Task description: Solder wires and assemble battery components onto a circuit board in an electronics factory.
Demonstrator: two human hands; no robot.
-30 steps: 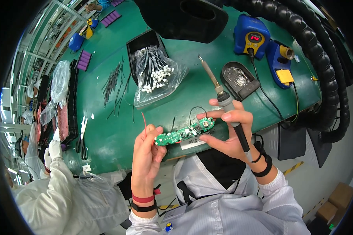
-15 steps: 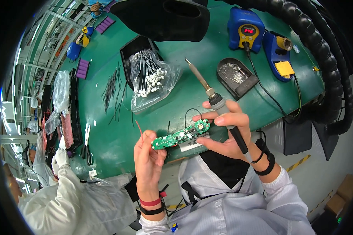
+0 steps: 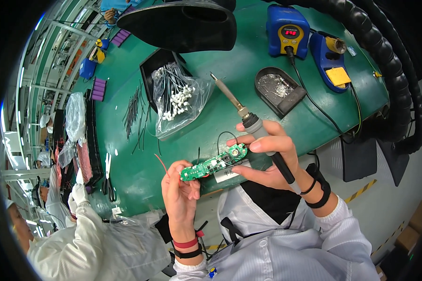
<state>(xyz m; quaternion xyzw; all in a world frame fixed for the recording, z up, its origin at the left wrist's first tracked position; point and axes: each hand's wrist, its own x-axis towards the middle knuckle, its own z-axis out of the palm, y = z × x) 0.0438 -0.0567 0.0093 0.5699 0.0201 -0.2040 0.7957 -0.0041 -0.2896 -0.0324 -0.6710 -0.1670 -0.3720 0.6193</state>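
A long green circuit board (image 3: 205,168) is held level above the front edge of the bench, between my two hands. My left hand (image 3: 179,196) pinches its left end, where a red wire (image 3: 161,162) sticks out. My right hand (image 3: 279,161) grips a soldering iron (image 3: 253,125), its tip pointing up and away to the left, clear of the board. Fingers of that same hand also steady the board's right end, near a round metal part. A thin black wire (image 3: 219,138) loops up from the board. Under it lies a white paper label (image 3: 226,175), partly covered.
A blue soldering station (image 3: 288,35), an iron stand (image 3: 324,61) with yellow sponge and a black scrap tray (image 3: 288,102) stand at right. Behind are bagged white-plug wires (image 3: 178,100) and a black hood (image 3: 183,28). Scissors (image 3: 108,180) and a co-worker's gloved hand (image 3: 79,193) are left.
The bench things at the back right sit slightly further left in the picture. The soldering iron and the board's right end have shifted slightly left; both hands keep their hold.
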